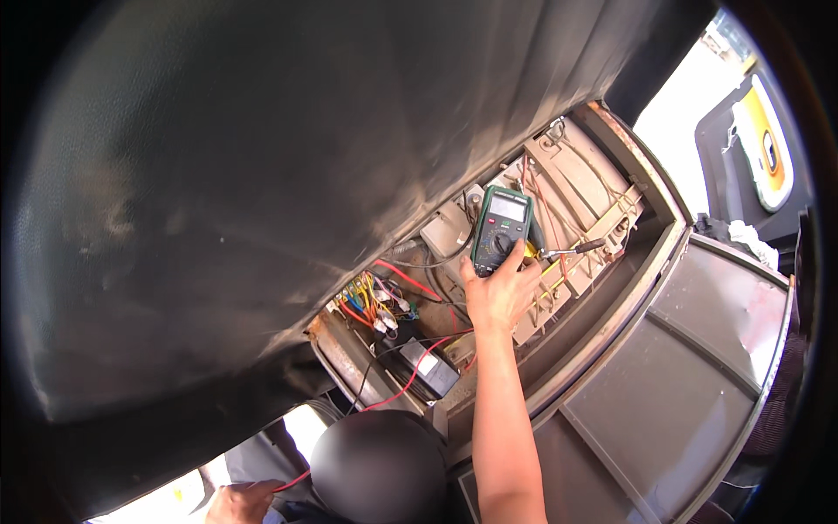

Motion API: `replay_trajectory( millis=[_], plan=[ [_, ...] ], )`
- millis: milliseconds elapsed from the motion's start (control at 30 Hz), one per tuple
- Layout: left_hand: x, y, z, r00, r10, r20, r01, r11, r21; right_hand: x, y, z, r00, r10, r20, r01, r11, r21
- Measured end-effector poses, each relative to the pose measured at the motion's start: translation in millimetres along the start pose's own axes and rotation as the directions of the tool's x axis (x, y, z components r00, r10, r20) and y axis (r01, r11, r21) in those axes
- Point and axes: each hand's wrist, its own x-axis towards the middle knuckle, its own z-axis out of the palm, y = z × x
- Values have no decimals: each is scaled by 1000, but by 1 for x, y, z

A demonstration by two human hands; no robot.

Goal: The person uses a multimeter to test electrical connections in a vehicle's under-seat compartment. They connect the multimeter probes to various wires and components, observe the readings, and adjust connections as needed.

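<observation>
My right hand reaches in from the lower edge and grips a green-and-black digital multimeter by its lower end. The thumb presses its left side and the fingers wrap the right. Its dial and screen face up over the open compartment. At the lower left, my left hand is closed on a thin red test lead. A blurred dark round patch hides the middle of that lead. A black lead runs beside it. The left fingertips and the lead's end cannot be made out.
A worn black padded seat is raised along the compartment's left side. Inside are coloured wires with connectors, a black box, dusty batteries and a ratchet wrench. A grey metal panel lies to the right, near an open vehicle door.
</observation>
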Motion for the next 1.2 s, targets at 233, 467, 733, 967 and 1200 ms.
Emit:
replay_trajectory(
  millis=[233, 467, 733, 967, 1200],
  plan=[
    [34, 16, -1, 992, 86, -88, -94, 991, -92, 9, 29, -11, 986, -154, -57, 162, 970, 181],
    [79, 75, -33, 989, 109, -97, -124, 980, -156, -73, -56, -100, 289, -907, 306, -212, 251, 945],
    [140, 97, -29, 735, 305, -605, -608, 692, -389, -118, -78, -79, -61, -971, 231, -411, 236, 881],
    [159, 122, -21, 637, 328, -697, -679, 667, -306, -99, -77, -83, -142, -930, 339, -340, 367, 866],
    [199, 94, 5, 665, 340, -665, -684, 635, -359, -107, -58, -36, 18, -926, 377, -280, 357, 891]
  ],
)
